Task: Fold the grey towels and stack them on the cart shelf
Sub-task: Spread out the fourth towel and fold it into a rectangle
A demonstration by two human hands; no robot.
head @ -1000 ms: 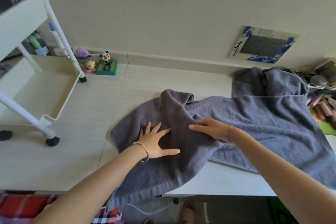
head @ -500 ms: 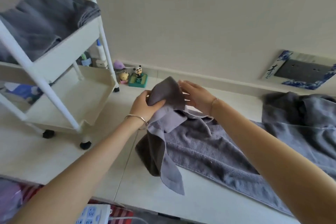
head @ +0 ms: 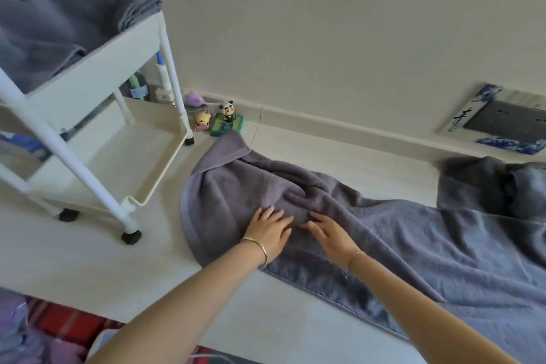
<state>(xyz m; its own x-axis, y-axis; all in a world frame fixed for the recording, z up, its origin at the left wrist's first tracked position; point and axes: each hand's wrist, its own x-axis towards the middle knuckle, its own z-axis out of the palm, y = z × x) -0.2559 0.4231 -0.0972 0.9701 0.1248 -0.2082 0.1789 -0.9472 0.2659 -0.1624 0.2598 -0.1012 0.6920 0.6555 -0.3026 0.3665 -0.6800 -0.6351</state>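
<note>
A large grey towel lies spread and rumpled across the pale table. Its left end is turned over into a loose fold near the wall. My left hand lies flat on that folded end, fingers straight. My right hand rests beside it on the towel, fingers straight and pointing left. A second grey towel sits bunched at the far right. The white cart stands at the left, with folded grey towels on its upper shelf.
The cart's lower shelf holds nothing visible. Small toys, among them a panda figure, stand by the wall behind the cart. A blue-patterned frame leans on the wall at right. Red plaid fabric shows below the table edge.
Half a second ago both hands held the towel's end lifted above the table. That end is now laid down and both hands lie flat on it.
</note>
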